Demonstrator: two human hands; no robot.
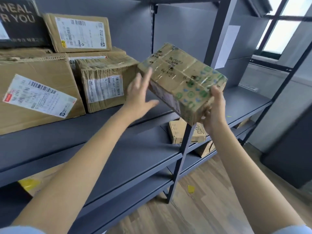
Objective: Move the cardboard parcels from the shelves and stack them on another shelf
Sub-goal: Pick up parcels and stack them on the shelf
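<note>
- Taped cardboard parcel (184,78) with green printed circles: centre-right of the frame, held tilted in the air above the grey shelf (135,149), clear of its surface.
- Right hand (213,107): at the parcel's lower right corner, fingers curled round the corner and gripping it.
- Left hand (140,95): at centre frame, fingers straight and spread, fingertips at the parcel's left end; whether they actually touch it cannot be told.
- Stacked parcels on the same shelf, left half of the frame: a large box (37,92) with a slanted label, a smaller crumpled box (104,85) just beside it, a labelled box (79,32) on top, and a black box (20,22) with white lettering at upper left.
- Lower shelf, below the held parcel: another small box (179,132) standing behind the upright post.
</note>
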